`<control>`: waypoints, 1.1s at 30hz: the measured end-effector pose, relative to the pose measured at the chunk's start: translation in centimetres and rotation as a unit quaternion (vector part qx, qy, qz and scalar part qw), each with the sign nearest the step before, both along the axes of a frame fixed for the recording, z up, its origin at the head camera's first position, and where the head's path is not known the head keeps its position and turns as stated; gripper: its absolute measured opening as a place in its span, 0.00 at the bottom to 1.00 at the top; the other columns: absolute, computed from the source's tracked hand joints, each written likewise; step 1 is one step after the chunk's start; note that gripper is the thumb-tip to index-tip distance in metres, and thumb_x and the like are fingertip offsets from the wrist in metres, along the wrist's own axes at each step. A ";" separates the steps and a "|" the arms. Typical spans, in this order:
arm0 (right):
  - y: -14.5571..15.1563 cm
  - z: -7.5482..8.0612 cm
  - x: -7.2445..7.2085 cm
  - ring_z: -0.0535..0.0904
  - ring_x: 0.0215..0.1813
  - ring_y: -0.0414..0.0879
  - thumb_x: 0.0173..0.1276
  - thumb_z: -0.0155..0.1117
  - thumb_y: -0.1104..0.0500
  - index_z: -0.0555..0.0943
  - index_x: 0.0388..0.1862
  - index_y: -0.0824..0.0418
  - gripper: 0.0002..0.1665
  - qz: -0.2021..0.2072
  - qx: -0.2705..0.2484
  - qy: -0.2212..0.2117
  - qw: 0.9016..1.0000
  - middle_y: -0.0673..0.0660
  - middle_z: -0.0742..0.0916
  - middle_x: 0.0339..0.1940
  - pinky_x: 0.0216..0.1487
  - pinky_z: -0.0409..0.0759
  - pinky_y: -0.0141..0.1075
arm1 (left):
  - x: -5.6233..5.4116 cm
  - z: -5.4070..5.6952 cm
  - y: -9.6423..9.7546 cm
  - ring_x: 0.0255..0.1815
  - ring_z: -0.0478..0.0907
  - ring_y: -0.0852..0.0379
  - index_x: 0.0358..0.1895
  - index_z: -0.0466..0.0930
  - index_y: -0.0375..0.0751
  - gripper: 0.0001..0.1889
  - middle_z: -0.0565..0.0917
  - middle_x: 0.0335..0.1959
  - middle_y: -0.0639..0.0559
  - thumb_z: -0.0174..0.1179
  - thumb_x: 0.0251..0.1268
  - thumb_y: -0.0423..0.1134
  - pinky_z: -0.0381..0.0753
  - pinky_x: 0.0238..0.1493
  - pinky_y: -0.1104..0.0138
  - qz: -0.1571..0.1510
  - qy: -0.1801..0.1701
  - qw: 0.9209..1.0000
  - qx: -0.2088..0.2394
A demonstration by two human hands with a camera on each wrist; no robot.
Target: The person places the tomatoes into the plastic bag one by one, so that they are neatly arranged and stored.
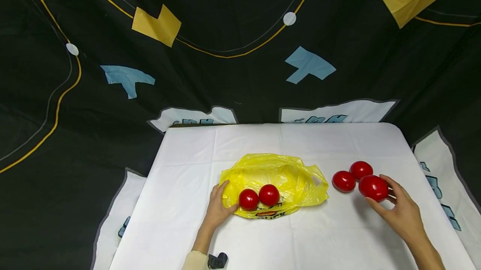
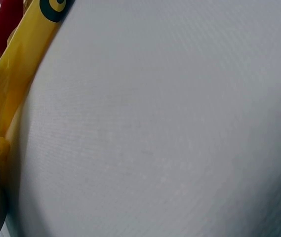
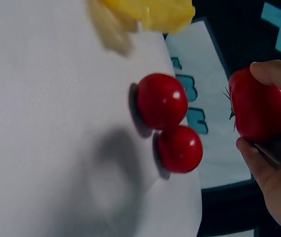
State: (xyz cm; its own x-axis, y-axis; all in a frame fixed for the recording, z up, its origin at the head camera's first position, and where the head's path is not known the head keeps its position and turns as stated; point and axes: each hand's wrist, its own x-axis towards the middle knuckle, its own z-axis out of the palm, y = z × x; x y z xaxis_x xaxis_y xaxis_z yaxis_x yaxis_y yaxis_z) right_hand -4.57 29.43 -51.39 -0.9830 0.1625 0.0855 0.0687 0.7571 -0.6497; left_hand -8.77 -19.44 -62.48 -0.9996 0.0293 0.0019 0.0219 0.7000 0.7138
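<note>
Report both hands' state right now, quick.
Left hand: closed on the left edge of the yellow bag.
Right hand: closed, holding a red tomato off the table.

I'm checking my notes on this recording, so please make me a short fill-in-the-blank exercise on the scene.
1. The person's ____ hand holds a tomato.
2. The left hand touches a plastic bag whose colour is ____.
3. Away from the bag, ____ other tomatoes rest on the white cloth.
4. Counting the held one, the head view shows ____ tomatoes altogether.

Missing words: right; yellow; two; five.
</note>
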 end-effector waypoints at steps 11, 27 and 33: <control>-2.8 0.9 0.2 0.72 0.54 0.67 0.50 0.77 0.50 0.61 0.71 0.61 0.53 0.041 -0.012 0.005 0.999 0.71 0.72 0.61 0.43 0.78 0.57 | 0.0 -0.2 -0.1 0.65 0.61 0.40 0.69 0.61 0.48 0.45 0.63 0.64 0.40 0.73 0.44 0.46 0.65 0.62 0.44 -0.005 0.016 1.000 0.004; -5.9 1.0 -0.6 0.76 0.51 0.57 0.47 0.79 0.47 0.67 0.67 0.53 0.49 0.117 -0.004 0.040 0.992 0.61 0.75 0.60 0.42 0.81 0.52 | 0.0 0.0 0.0 0.65 0.61 0.42 0.70 0.61 0.48 0.45 0.63 0.64 0.42 0.73 0.44 0.45 0.64 0.63 0.46 -0.005 0.009 1.000 0.012; -6.8 0.7 -0.9 0.76 0.51 0.51 0.46 0.79 0.46 0.68 0.67 0.51 0.49 0.134 0.001 0.053 0.990 0.56 0.76 0.58 0.43 0.82 0.46 | 0.0 -0.1 -0.1 0.66 0.59 0.41 0.70 0.61 0.49 0.45 0.62 0.64 0.42 0.73 0.45 0.46 0.63 0.63 0.46 -0.006 0.006 1.000 0.011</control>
State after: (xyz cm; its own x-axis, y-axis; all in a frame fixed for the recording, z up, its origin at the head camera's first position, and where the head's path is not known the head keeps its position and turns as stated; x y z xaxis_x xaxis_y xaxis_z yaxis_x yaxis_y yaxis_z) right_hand -5.44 22.68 -50.74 -0.9762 -0.1035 0.1905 -0.2035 0.7406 -0.6404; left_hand -8.76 -19.50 -62.58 -0.9991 0.0405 0.0155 0.0390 0.6840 0.7284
